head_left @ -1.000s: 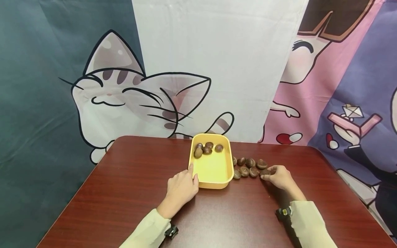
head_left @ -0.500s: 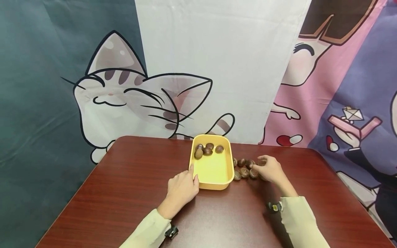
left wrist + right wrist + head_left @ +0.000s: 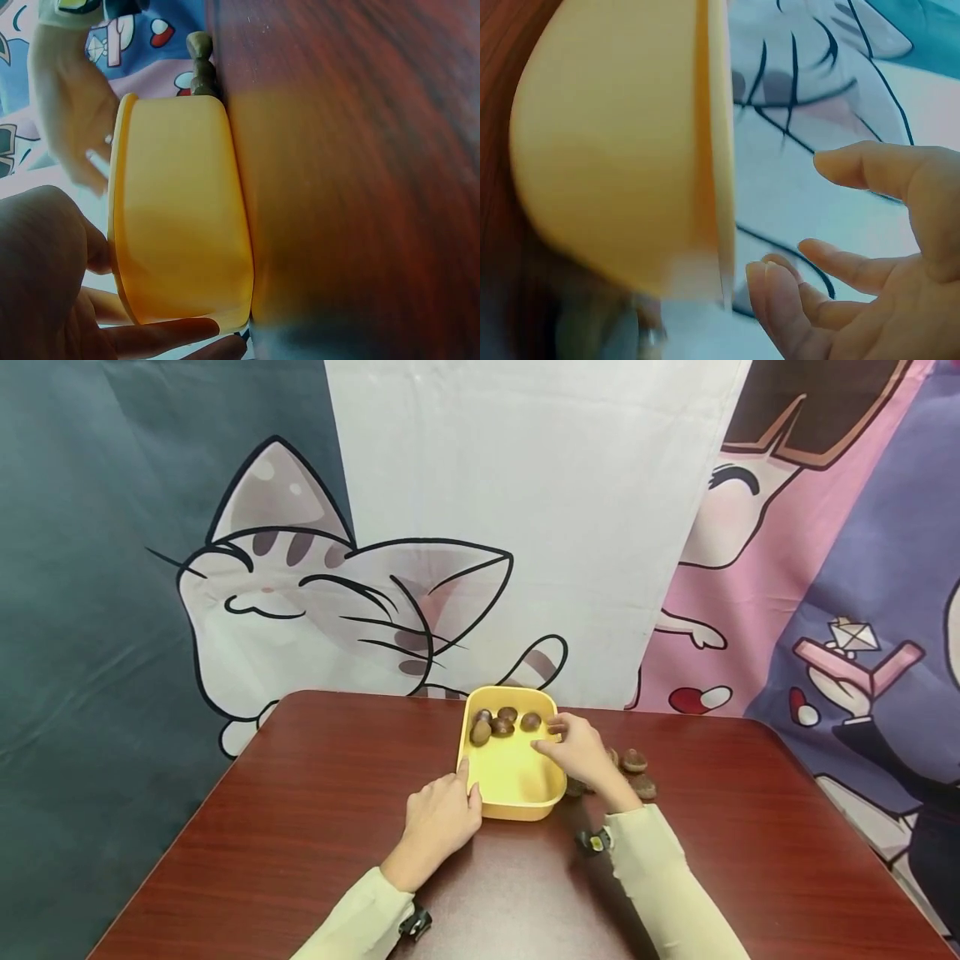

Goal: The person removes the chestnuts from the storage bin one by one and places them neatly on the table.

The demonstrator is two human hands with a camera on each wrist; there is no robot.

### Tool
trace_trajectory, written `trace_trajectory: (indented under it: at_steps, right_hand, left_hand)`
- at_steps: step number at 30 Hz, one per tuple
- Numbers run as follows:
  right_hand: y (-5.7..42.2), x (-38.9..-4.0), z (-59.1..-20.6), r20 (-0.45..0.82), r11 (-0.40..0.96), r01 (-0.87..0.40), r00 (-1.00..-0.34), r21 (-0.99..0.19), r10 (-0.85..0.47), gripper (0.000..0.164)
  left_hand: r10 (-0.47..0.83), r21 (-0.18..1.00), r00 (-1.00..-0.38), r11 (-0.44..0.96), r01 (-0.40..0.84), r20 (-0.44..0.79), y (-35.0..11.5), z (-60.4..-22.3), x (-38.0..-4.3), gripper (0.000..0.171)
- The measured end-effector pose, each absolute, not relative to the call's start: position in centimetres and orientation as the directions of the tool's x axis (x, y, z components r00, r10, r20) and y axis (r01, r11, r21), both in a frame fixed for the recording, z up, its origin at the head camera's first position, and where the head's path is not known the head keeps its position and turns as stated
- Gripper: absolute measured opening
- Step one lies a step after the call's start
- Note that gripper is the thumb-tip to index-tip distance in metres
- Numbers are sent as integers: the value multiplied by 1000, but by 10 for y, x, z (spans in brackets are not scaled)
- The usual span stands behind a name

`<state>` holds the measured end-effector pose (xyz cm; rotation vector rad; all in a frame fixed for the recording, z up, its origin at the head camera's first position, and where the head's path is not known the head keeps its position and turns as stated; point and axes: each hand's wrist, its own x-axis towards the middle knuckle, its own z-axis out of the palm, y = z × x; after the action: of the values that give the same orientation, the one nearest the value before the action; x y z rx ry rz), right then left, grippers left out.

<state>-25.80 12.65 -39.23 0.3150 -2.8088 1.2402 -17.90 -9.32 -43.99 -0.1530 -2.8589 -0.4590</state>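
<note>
A yellow tray (image 3: 514, 810) stands on the table with several brown chestnuts (image 3: 502, 726) at its far end. My left hand (image 3: 442, 814) holds the tray's near left corner. In the left wrist view, its thumb is at the rim and its fingers (image 3: 172, 334) lie along the outer side. Over the tray's right rim reaches my right hand (image 3: 579, 752), thumb and fingers spread apart near the rightmost chestnut (image 3: 530, 722). In the right wrist view nothing shows between the fingers (image 3: 847, 266).
More chestnuts (image 3: 633, 761) sit on the table right of the tray, partly hidden behind my right wrist. The reddish-brown table (image 3: 322, 793) extends around the tray. A printed cloth (image 3: 540, 527) with a cartoon cat hangs behind the table.
My right hand has moved left from the end of the chestnut rows to above the tray, leaving a chestnut at the row's end. The left hand and tray stay put.
</note>
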Motion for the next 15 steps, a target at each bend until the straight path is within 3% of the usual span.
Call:
trace_trajectory:
  at_steps: [15]
  right_hand:
    - [68, -264, -412, 124, 603, -259, -959, -754, -256, 46]
  left_hand:
    - [70, 285, -961, 947, 149, 269, -94, -442, -180, 52]
